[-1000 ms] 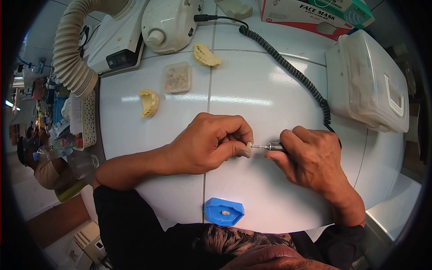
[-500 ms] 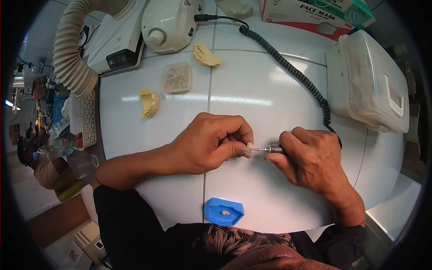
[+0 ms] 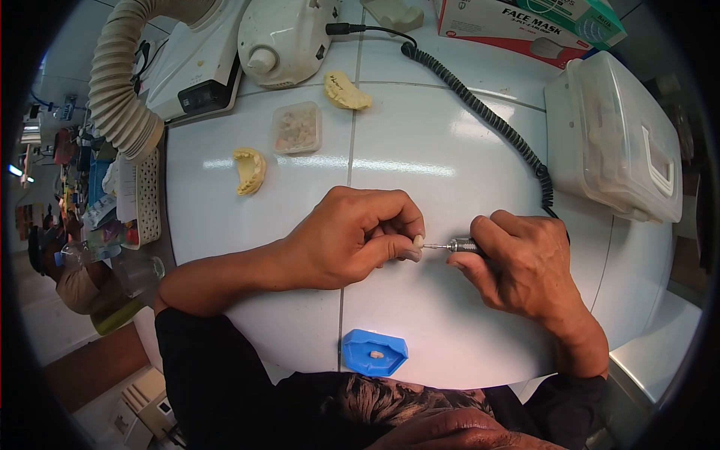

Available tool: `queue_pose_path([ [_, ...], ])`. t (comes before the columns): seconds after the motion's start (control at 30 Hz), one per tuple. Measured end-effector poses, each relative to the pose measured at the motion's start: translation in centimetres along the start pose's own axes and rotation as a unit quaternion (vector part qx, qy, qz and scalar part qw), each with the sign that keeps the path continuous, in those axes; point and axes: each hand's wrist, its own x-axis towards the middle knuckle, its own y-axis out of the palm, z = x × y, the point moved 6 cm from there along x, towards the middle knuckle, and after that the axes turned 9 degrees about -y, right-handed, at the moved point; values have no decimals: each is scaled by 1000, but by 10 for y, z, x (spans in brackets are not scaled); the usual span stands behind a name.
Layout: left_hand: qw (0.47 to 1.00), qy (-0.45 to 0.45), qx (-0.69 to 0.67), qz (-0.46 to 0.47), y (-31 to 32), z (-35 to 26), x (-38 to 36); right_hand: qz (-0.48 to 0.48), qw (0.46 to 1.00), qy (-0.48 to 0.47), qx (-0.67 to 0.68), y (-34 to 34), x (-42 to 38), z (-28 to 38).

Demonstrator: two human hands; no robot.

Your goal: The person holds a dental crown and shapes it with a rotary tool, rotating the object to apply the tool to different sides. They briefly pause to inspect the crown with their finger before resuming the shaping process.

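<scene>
Between the thumb and fingertips of my left hand (image 3: 371,238) is pinched a small whitish dental piece, like a tooth crown (image 3: 418,241), mostly hidden by the fingers. My right hand (image 3: 521,262) is wrapped round a dental handpiece (image 3: 466,246), whose thin metal bur (image 3: 436,246) points left with its tip at the crown. Below the hands, near the table's front edge, sits a blue tray (image 3: 352,357) with a small tooth-coloured piece (image 3: 376,355) in it.
Two yellowish dental casts (image 3: 250,171) and a clear box (image 3: 297,129) of small pieces lie behind my left hand. A coiled black cord (image 3: 487,109) runs from the white control unit (image 3: 279,45). A plastic case (image 3: 615,139) stands right; a ribbed hose (image 3: 116,82) hangs left. Another person sits far left.
My right hand and the handpiece have shifted slightly right. The crown in my left fingertips has moved a little right and looks slightly turned.
</scene>
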Motion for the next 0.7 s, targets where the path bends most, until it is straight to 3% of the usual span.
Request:
queue_pose_path([
  [0.23,998,45,35,-14,0,0,0,-9,1000,-10,-15,1,1,3],
  [0.43,1000,9,-6,-21,-1,3,-1,-14,1000,-4,-22,2,-1,3],
  [0.63,995,82,39,-40,0,1,-1,-26,999,11,-33,3,-2,3],
  [0.7,998,53,15,-36,0,1,-1,-19,999,-2,-28,2,-1,3],
])
